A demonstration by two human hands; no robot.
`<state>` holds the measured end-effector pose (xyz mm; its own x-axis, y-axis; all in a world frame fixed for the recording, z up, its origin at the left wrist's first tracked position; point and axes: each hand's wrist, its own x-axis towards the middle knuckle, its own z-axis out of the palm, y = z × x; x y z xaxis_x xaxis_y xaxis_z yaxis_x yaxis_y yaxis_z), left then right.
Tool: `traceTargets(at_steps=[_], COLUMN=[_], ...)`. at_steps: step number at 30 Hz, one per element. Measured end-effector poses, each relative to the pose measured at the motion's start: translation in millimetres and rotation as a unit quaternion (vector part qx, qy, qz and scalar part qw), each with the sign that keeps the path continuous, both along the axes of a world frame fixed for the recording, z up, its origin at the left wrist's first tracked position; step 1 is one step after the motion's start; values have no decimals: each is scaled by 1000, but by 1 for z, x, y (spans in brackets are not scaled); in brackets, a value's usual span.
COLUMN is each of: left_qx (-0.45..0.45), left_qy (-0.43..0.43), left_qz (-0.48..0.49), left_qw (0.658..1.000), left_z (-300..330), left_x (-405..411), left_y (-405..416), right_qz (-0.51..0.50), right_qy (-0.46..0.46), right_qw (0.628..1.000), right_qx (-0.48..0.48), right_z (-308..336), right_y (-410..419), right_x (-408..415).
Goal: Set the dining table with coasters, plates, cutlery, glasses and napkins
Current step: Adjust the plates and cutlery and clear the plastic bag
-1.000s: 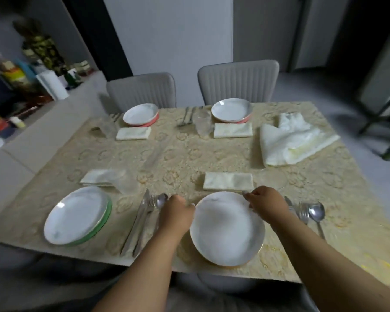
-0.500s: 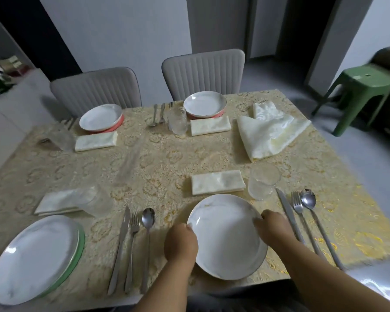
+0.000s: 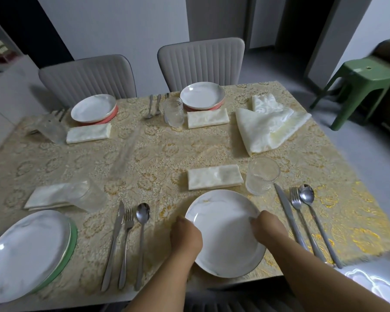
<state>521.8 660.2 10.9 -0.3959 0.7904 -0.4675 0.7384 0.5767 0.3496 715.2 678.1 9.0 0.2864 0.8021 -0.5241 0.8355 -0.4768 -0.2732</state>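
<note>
- Left hand [image 3: 185, 238]: at the near table edge, fingers curled onto the left rim of the near plate [image 3: 226, 233], gripping it.
- Right hand [image 3: 268, 228]: fingers curled over the right rim of the same plate, gripping it.
- Near plate: white, marbled, lying flat on the yellow patterned tablecloth [image 3: 155, 154] close to the near edge of the table.
- Right of it: knife [image 3: 289, 218], fork [image 3: 302, 219] and spoon [image 3: 313, 216], side by side.
- Left of it: a second cutlery set [image 3: 126, 242], then a white plate on a green coaster [image 3: 27, 253].
- Just beyond the near plate: folded napkin [image 3: 214, 176], with a clear glass [image 3: 261, 175] to its right.
- Near left: another folded napkin [image 3: 47, 195] with a glass [image 3: 88, 194] over its right end.
- Middle right: loose pile of cream cloth [image 3: 270, 124].
- Far side: two white plates on red coasters [image 3: 92, 109] [image 3: 202, 95], each with a folded napkin in front and a glass and cutlery alongside.
- Behind the table: two grey ribbed chairs [image 3: 200, 61]; a green stool [image 3: 358, 86] on the floor at far right.
</note>
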Motion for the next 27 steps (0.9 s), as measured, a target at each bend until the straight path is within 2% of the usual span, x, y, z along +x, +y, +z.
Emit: traceTargets(at_steps=[4,7,11,14,19,22,25,27], left_qx=[0,23,99,124,127,107,122,134], left_qy=[-8,2,-21,-63,-93,-107,-104,-94], left_qz=[-3,0,59,69,96,79,101,103], left_qw=[1000,1000,993,988,983,985,982,981], left_z=[0,4,9,13,11,6,3,2], left_x=[0,-3,-12,-16,-18,-15,-13,-13], left_y=[-1,-1,22,51,92,103,111,115], right_qz=[4,-46,-167,-186,-222,-227,-268,-262], right_qy=[6,21,23,14,27,31,39,11], right_qw=[1000,999,976,953,926,922,917,918], right_qx=[-4,10,140,237,305,311,294,298], right_z=[-1,-2,10,21,24,19,17,21], right_y=[-1,1,5,14,29,30,24,16], right_x=[3,4,8,10,12,8,6,0])
